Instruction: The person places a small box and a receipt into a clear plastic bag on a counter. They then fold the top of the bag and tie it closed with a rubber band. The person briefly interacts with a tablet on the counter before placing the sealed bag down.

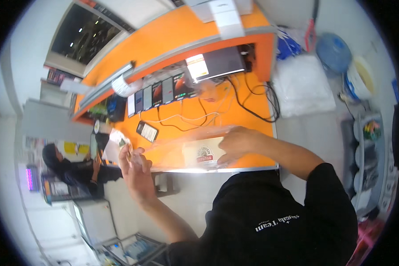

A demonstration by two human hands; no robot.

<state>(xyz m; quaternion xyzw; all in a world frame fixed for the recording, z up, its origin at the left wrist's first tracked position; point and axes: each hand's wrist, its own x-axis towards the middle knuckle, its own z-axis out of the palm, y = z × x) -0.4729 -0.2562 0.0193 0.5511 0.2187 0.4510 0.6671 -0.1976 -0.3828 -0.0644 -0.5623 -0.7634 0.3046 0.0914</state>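
Note:
A pale printed food box (204, 151) lies inside a clear plastic bag (169, 146) at the near edge of the orange counter. At the bag's right end, my right hand (237, 144) is closed on the plastic beside the box, partly covering the box's right end. My left hand (136, 166) is raised at the bag's left end, with bunched clear plastic between its bent fingers. The bag stretches between both hands. Motion blur hides the exact grip.
Several phones (157, 94) stand in a row behind charging cables (186, 116). Another phone (147, 131) lies on the orange counter (256, 99). A tablet-like screen (216, 65) is under the shelf. A co-worker (76, 166) stands at the left. White plastic packs (302, 86) lie at the right.

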